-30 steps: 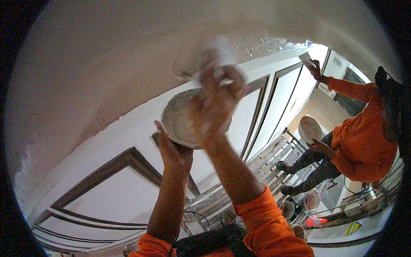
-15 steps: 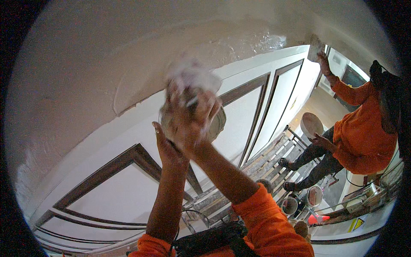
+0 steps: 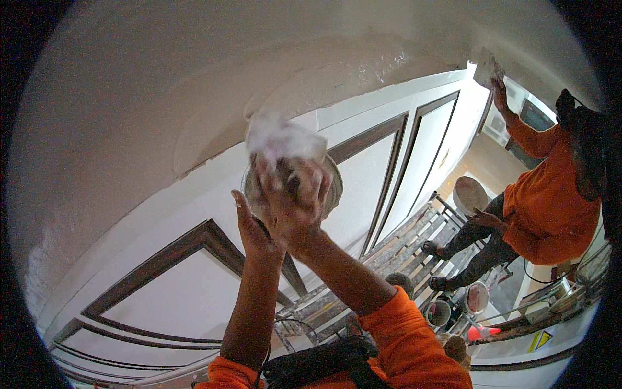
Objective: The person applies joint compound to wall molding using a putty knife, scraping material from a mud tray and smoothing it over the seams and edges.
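My left hand point(image 3: 258, 233) supports a round, shallow bowl point(image 3: 334, 189) from below, its thumb standing up beside the rim. Over the bowl is my right hand point(image 3: 291, 198), smeared by motion, its fingers curled round a whitish, translucent sheet point(image 3: 285, 139). The sheet's exact kind is too blurred to make out. Both hands hide most of the bowl's inside. Beyond them is the wall's upper band point(image 3: 214, 126), coated with smooth, partly wet-looking plaster.
White panels with dark trim point(image 3: 155, 279) line the wall. At right, a co-worker in orange point(image 3: 551, 194) stands on a slatted platform point(image 3: 395, 243), a bowl point(image 3: 471, 196) in one hand, the other raised to the wall. Buckets point(image 3: 477, 297) and a red-orange cone point(image 3: 483, 333) are lower right.
My right hand and the whitish sheet have come slightly lower over the bowl. My left hand stays nearly in place. The co-worker's raised hand has shifted a little to the right.
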A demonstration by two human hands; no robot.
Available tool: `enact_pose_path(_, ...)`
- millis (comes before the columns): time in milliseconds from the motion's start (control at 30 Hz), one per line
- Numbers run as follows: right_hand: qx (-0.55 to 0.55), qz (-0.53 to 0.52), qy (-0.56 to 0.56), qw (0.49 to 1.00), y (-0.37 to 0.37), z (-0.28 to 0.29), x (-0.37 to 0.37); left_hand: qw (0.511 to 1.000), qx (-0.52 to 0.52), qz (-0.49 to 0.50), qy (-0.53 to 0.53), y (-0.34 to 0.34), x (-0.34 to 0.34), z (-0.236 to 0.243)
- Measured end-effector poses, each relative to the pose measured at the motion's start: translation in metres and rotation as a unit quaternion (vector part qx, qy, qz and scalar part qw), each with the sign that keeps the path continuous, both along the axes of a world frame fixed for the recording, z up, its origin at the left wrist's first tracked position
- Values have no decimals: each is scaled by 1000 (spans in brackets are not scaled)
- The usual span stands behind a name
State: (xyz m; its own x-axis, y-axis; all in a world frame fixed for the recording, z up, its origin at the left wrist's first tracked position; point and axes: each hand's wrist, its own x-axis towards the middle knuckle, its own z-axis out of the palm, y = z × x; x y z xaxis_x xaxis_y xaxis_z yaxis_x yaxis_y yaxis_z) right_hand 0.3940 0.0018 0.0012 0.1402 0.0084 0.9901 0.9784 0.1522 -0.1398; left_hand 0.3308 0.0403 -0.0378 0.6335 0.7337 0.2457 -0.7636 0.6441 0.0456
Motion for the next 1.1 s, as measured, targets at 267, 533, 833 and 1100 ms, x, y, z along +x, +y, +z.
enact_pose_path(267, 154, 93, 377, 908, 1, 24, 124, 960, 84, 108, 243, 9, 42, 5)
enact_pose_path(533, 119, 127, 246, 953, -8, 12, 65, 950, 98, 143, 259, 7, 47, 13)
enact_pose_path(833, 363, 586, 385, 614, 36, 23, 165, 947, 61, 179, 259, 9, 8, -11)
enact_pose_path(1100, 266, 420, 475, 726, 69, -32, -25, 930, 94, 236, 267, 0, -82, -15)
